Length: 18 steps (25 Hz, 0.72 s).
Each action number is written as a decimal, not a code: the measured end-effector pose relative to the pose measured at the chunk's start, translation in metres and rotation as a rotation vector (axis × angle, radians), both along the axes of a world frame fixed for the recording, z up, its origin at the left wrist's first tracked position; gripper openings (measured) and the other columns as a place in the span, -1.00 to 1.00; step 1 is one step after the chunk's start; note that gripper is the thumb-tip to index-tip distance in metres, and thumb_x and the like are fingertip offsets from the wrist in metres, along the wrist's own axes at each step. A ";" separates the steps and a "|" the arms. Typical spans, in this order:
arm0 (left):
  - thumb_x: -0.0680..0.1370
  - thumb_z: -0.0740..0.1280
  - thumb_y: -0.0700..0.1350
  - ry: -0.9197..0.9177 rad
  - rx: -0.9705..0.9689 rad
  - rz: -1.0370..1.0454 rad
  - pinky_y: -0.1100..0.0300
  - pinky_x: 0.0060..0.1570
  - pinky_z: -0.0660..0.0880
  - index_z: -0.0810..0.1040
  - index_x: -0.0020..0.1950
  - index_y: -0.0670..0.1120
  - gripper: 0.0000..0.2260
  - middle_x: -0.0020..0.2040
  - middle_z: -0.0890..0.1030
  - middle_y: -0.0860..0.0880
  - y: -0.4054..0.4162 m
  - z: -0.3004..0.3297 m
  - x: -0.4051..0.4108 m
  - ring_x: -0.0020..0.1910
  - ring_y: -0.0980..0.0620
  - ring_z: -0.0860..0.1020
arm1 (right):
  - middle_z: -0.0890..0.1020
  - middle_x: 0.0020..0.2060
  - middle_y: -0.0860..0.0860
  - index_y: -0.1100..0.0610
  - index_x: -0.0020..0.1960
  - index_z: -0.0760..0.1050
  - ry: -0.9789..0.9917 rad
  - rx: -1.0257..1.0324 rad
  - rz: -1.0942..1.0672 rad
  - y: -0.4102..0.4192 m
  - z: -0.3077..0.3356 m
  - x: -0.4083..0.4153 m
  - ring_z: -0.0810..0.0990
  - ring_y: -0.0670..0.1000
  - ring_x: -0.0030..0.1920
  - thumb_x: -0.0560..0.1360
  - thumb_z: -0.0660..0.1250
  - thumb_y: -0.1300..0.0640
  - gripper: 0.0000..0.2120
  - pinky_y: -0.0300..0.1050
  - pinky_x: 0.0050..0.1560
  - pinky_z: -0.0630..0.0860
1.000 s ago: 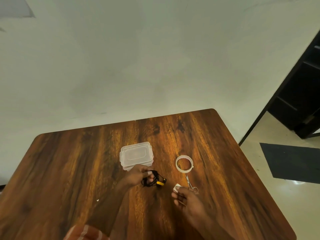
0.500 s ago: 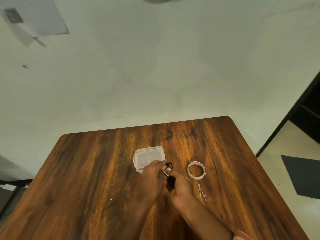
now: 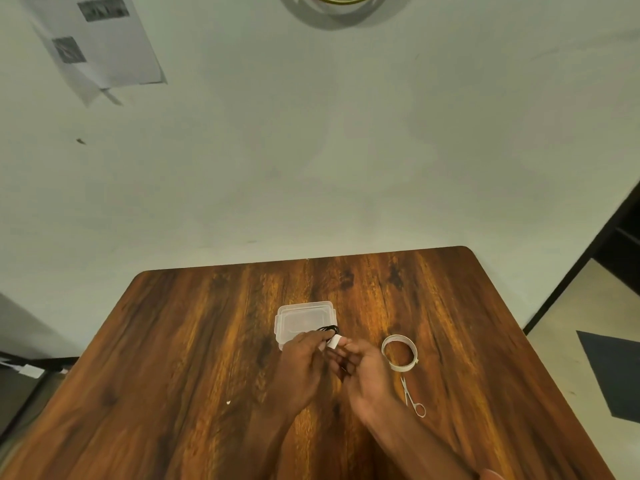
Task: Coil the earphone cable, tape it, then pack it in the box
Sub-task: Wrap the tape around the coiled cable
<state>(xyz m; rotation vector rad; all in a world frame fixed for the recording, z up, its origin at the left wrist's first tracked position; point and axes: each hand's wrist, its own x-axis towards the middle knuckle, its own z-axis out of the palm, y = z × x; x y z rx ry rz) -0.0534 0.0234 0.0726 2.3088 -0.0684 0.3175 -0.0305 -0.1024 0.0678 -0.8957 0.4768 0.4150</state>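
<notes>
**Taping the coil, box waiting closed**

Mid-task, by the look of it: coiling seems done, taping under way. Left hand point(image 3: 303, 362) closed around the bundled black earphone cable point(image 3: 329, 330), of which only a few dark loops show above the fingers, held over the table point(image 3: 194, 341) just in front of the box point(image 3: 304, 320). Right hand point(image 3: 363, 368) meeting the left, fingertips pinched on a small white piece of tape point(image 3: 335, 341) pressed against the bundle. Cannot tell how far round the loops the tape reaches, or whether its end is stuck down; most of the coil hidden inside the two hands.

Next move, as a judgement: wrapping the strip fully round the loops and pressing it onto itself, with the left grip kept tight so the coil does not spring open. After that, a free hand needed for the box, since its clear lid appears to sit on top and would have to come off before anything goes in.

Around: tape roll point(image 3: 399, 353) lying flat to the right of the hands, near but apart from them; small scissors point(image 3: 412, 396) just nearer than the roll, handles toward the person. A tiny white scrap point(image 3: 228, 402) on the wood to the left. Nothing between the hands and the box; only the closed lid standing in the way of packing. Roll and scissors clear of that path.
</notes>
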 end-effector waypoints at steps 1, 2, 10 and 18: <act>0.59 0.31 -0.21 0.004 0.014 -0.001 0.08 0.22 0.54 0.59 0.28 -0.05 -0.73 0.17 0.65 0.02 0.001 0.004 0.000 0.17 0.13 0.59 | 0.72 -0.04 0.27 0.28 -0.02 0.69 -0.041 -0.017 0.035 0.001 0.001 -0.001 0.67 0.21 0.01 0.51 0.20 0.38 -0.73 0.06 0.12 0.55; 0.57 0.34 -0.20 0.004 0.030 0.005 0.13 0.23 0.53 0.58 0.29 -0.04 -0.71 0.18 0.65 0.04 0.002 0.007 0.000 0.17 0.14 0.58 | 0.73 -0.01 0.24 0.24 -0.01 0.71 -0.089 -0.047 0.063 0.001 0.002 -0.003 0.70 0.16 0.02 0.53 0.18 0.41 -0.67 0.03 0.15 0.57; 0.60 0.31 -0.20 -0.009 -0.044 -0.012 0.43 0.00 0.50 0.66 0.18 -0.04 -0.79 0.03 0.70 0.08 -0.001 0.032 -0.003 0.02 0.20 0.62 | 0.73 0.06 0.05 0.04 0.16 0.67 -0.532 -0.520 0.062 -0.006 0.016 -0.002 0.69 0.05 0.10 0.50 0.44 0.26 -0.73 0.17 0.12 0.65; 0.61 0.29 -0.22 0.081 -0.200 0.006 0.43 -0.14 0.53 0.38 0.14 0.08 -0.78 -0.07 0.70 0.10 0.000 0.050 -0.005 -0.05 0.27 0.64 | 0.68 0.14 -0.01 -0.03 0.38 0.42 -0.787 -0.489 0.426 -0.024 0.018 0.012 0.64 -0.05 0.19 0.54 0.38 0.30 -0.52 -0.14 0.18 0.59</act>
